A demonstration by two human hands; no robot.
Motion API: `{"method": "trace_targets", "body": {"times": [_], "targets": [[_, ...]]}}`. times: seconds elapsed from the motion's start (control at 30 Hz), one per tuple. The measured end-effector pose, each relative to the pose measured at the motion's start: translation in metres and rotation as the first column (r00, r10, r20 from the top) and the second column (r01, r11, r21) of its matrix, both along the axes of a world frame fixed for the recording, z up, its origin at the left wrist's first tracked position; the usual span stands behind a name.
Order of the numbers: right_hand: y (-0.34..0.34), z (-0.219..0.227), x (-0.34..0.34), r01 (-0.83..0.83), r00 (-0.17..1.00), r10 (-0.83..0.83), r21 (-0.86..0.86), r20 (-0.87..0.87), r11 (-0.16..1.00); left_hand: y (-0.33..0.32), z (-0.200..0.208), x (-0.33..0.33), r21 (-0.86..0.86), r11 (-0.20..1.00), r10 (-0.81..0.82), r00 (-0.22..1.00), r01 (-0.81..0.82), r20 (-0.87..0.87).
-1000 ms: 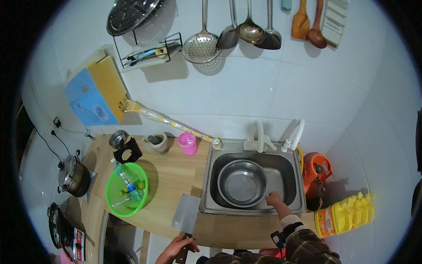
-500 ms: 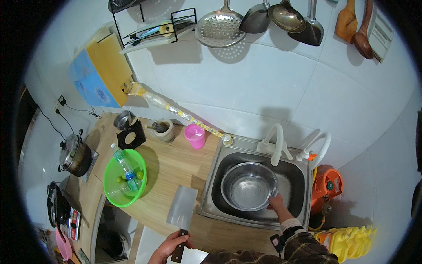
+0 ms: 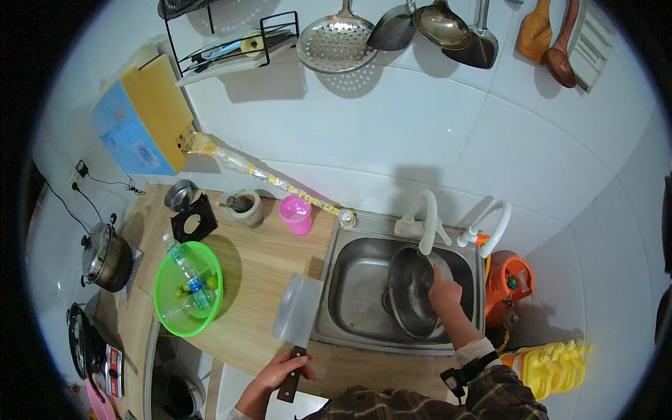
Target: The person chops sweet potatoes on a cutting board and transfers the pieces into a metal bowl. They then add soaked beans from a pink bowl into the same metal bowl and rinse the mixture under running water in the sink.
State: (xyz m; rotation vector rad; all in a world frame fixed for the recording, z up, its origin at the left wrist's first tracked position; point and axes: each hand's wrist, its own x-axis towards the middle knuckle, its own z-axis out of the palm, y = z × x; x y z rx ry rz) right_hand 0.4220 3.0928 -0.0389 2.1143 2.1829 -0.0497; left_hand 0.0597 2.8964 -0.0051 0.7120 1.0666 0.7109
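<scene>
At the far left, by the surface's (image 3: 255,294) left edge, sits a black pan (image 3: 84,343), and farther back a lidded pot (image 3: 108,266) stands near the wall. To their right, toward the front edge, a bright green basin (image 3: 199,327) holds clear plastic bottles (image 3: 183,266) and some round green fruits (image 3: 212,281). Behind it, along the back edge, come a black stand (image 3: 194,220), a stone mortar (image 3: 248,213) and a pink cup (image 3: 296,215).

Nearer the front edge, the left hand (image 3: 283,369) has its grip clamped around the dark handle of a cleaver (image 3: 297,308); the broad blade points away from the person, reaching over the surface just beside the sink's (image 3: 353,280) left front corner.

Inside the sink, in the right half, a metal basin (image 3: 411,290) is tilted steeply, up on its side, with the drain partly showing at its left. The right hand's (image 3: 446,297) grip is clamped on the basin's right rim. A white faucet (image 3: 428,234) arches over the sink from its back edge. Past the sink's right edge stand an orange gas cylinder (image 3: 500,276) and, nearer the person, some yellow jugs (image 3: 553,371).
</scene>
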Motion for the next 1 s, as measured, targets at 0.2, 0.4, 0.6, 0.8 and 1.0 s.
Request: {"method": "trace_targets", "body": {"times": [0.2,0.4,0.6,0.8,1.0], "targets": [[-0.009,0.003,0.001,-0.096,0.995,0.096,0.028,0.026,0.995,-0.002,0.010,-0.004,0.029,0.999,0.025,0.999,-0.026,0.025],[-0.012,0.000,0.020,0.103,0.790,0.097,0.288,-0.605,0.952,0.003,0.034,-0.003,0.033,0.990,0.131,0.983,-0.137,0.127],[-0.044,-0.016,-0.039,-0.052,0.106,-0.180,-0.187,-0.978,0.981,0.021,0.068,0.005,0.108,0.988,0.092,0.977,-0.114,0.193],[-0.069,-0.042,-0.125,-0.374,-0.179,-0.247,-0.166,-0.952,0.912,0.036,0.076,0.025,0.027,0.997,0.063,0.988,-0.067,0.141],[-0.078,-0.073,-0.154,-0.508,-0.112,-0.426,-0.316,-0.898,0.801,0.054,0.063,0.047,-0.058,0.998,0.002,0.999,0.001,0.055]]}}
